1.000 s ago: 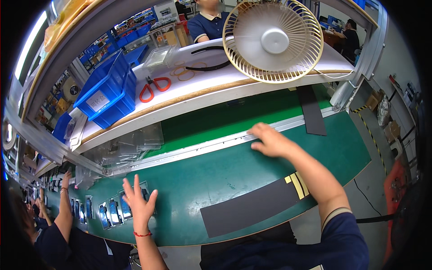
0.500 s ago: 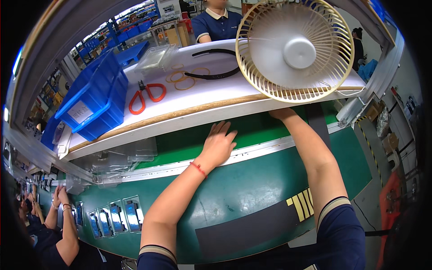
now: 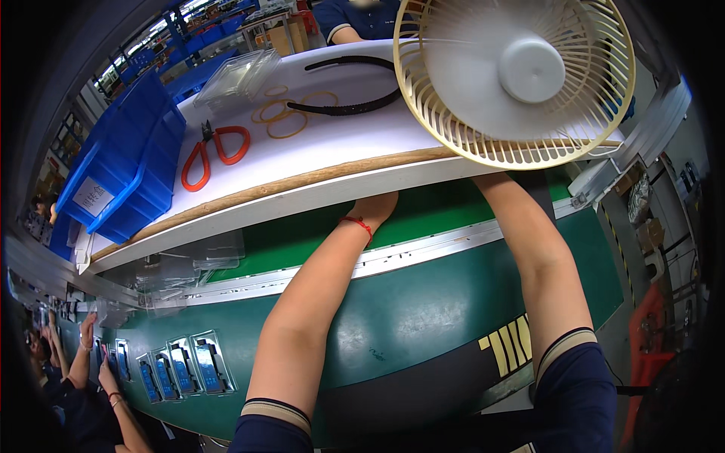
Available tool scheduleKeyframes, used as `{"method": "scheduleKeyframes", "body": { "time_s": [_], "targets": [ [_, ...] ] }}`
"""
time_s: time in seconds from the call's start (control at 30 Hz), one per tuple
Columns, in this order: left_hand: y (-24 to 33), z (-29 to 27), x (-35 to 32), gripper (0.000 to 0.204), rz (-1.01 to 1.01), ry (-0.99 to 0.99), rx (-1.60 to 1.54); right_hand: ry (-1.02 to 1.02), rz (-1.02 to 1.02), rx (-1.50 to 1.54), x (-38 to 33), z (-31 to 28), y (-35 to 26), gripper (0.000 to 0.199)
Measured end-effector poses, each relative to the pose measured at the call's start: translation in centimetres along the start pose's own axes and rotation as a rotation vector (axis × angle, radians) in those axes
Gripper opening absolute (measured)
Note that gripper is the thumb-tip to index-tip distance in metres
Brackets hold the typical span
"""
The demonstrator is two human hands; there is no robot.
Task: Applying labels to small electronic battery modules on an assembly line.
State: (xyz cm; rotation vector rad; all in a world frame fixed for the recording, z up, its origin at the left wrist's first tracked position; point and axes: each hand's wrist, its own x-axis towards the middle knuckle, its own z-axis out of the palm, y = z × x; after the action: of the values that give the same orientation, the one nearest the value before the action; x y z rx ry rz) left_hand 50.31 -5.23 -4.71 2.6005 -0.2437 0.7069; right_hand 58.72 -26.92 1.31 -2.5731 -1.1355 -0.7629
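- Head view: both forearms are reaching forward over the green conveyor belt [image 3: 423, 317] and going in under the white shelf [image 3: 317, 189].
- Left hand [image 3: 375, 208] is showing only its heel and the wrist with a red string bracelet [image 3: 357, 223]; the fingers are hiding behind the shelf edge, so cannot tell if they are released, clenched or grasping anything.
- Right hand is fully hiding behind the shelf and the cream fan [image 3: 521, 75]; only the right forearm [image 3: 529, 241] is showing, finger state unknown.
- Whatever the hands are reaching for is sitting under the shelf, out of sight; nearest visible things are clear plastic trays [image 3: 189, 260] lying at the belt's far edge, left of the left hand.
- On the shelf top: red-handled pliers [image 3: 214, 151], rubber bands [image 3: 283, 121], a black band [image 3: 355, 98], blue bins [image 3: 128, 166].
- Packaged items in clear blisters [image 3: 185, 366] are riding the belt at lower left, near another person's hands [image 3: 102, 374].
- Judgement: reaching blind, so it is best to be feeling with the fingertips, keeping wrists low to clear the shelf edge and fan cage, and drawing out level.
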Motion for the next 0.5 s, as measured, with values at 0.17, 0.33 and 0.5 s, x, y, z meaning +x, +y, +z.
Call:
{"method": "scheduleKeyframes", "body": {
  "time_s": [0.17,0.33,0.5],
  "targets": [
    [2.1,-3.2,-1.4,0.031,0.08,-0.034,0.12,0.048,-0.022,-0.007,-0.6,-4.1,-2.3,0.035],
    [3.1,-8.2,-7.2,0.013,0.331,-0.118,0.335,-0.475,-0.153,0.117,-4.9,-5.8,-2.4,0.009],
    [6.4,-15.3,-14.4,0.008,0.376,-0.028,0.282,-0.406,-0.15,0.243,-10.5,-10.5,-6.6,0.013]
  ]
}}
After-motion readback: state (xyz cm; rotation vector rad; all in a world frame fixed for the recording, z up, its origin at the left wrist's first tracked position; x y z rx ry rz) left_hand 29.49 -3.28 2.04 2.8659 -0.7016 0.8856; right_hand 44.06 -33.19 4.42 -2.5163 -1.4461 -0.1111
